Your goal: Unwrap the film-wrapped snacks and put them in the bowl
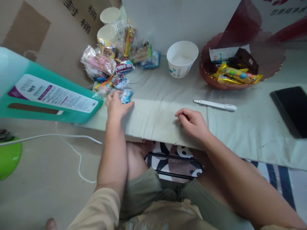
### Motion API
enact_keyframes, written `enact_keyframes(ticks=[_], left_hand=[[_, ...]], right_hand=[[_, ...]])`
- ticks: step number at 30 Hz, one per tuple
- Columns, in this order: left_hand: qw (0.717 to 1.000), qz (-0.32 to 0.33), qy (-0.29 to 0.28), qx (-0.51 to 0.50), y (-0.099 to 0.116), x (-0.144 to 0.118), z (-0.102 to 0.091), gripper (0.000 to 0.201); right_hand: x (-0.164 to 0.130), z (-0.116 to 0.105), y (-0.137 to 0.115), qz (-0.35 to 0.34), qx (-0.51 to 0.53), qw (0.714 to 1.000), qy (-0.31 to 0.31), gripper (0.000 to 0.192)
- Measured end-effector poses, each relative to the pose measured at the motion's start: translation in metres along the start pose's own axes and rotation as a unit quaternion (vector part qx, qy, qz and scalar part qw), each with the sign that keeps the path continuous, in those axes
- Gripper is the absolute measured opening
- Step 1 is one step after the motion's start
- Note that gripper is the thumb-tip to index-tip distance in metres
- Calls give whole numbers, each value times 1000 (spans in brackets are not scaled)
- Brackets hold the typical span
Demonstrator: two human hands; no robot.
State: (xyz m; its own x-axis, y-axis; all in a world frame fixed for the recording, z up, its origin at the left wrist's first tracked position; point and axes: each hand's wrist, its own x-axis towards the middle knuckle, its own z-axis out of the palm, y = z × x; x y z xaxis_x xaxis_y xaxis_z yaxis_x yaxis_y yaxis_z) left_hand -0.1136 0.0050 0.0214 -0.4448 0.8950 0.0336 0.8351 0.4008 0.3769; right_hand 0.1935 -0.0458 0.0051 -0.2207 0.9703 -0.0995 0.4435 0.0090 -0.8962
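Well left of a white paper tub (179, 71), a person's left hand (119, 103) spreads its thumb and fingers wide at a blue-wrapped snack (126, 96) on the near edge of a packet heap (99, 64), seemingly to straddle it; fingertip contact is hard to make out. Nearer the person than the tub, the right hand (193, 122) is curled closed, nothing showing inside. Right of the tub, a scalloped bowl (206, 74) has raised sides that keep wrapped sweets (237, 74) gathered.

Pale cloth-covered table (153, 108); beige floor (48, 188) at left; brown cardboard (56, 16) behind, whitish panel (177, 19) alongside; soft light.
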Motion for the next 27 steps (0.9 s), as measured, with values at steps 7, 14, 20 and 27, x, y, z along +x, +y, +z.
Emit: enact_keyframes(ticks=[7,14,20,27], left_hand=[[999,-10,34,-33,-3,3,-13,48],[974,-10,217,-61,-15,11,-20,46],[992,-12,112,-54,-23,15,-17,33],[950,-8,255,-178,-37,26,-23,8]], right_hand=[[0,1,2,-4,-1,1000,-7,27],[1,1,1,-1,-20,1000,-8,29],[2,4,1,-2,-42,999,-4,30],[0,5,0,-6,-52,999,-8,29]])
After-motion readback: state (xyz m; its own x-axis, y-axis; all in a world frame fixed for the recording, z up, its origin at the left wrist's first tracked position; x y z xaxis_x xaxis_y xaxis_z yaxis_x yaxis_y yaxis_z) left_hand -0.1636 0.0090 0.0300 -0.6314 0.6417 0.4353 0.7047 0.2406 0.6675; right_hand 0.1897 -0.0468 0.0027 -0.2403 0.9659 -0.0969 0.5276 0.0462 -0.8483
